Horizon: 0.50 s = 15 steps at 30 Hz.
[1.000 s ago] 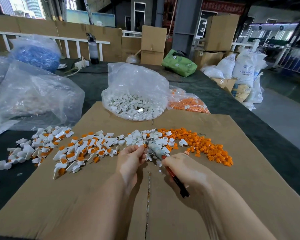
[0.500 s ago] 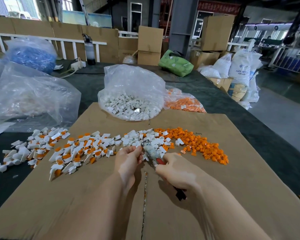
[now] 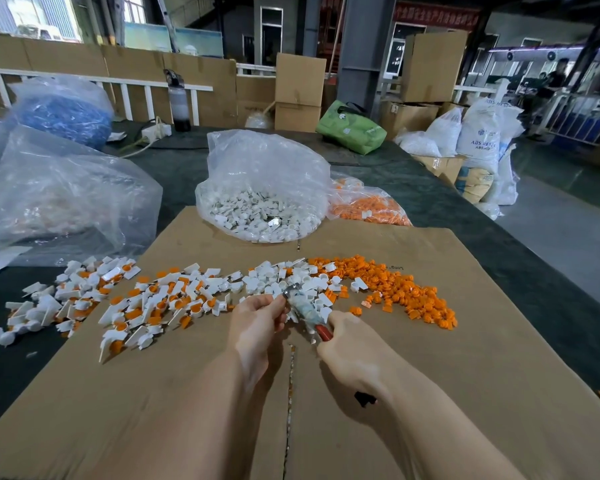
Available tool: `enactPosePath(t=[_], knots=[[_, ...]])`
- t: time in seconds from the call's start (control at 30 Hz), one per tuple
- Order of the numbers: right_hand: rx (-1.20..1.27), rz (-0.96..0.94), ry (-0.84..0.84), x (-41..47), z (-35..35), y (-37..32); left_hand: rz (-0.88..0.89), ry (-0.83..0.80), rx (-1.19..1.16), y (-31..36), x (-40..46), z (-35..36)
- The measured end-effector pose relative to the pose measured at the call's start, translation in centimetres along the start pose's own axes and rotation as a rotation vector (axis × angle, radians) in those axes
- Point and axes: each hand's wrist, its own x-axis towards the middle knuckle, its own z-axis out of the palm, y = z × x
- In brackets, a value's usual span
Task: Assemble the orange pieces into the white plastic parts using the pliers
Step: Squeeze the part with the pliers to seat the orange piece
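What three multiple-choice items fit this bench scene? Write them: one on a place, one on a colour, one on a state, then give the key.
1. Where does the loose orange pieces pile lie?
A. Right end of the cardboard sheet
B. Inside the blue bag
C. On the floor

2. What colour is the pliers handle showing at the right hand?
A. Green
B. Red
C. Yellow

3. What is the left hand doing?
A. Lying flat on the cardboard
B. Reaching into the bag of white parts
C. Pinching something at the pliers' tip

Key: A, the pile spreads right of the hands; B, red shows beside the right thumb; C, its fingertips meet at the tip.
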Motion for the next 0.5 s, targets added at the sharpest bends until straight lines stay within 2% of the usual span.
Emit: enactPosePath(t=[0.1,0.27,0.5], knots=[[0.035,0.012,-0.007,-0.26,-0.11,-0.09,0.008,0.008,-0.015,0.01,0.0,0.0],[0.028,-0.005,-0.117,-0.62,-0.27,-0.37,-0.013,0.02,-0.047,0.15,-0.04,-0.02],[0.013,-0.048,0.033,-0.23,0.09,0.47,0.014,0.008,0.002,-0.12,0.16,-0.14]])
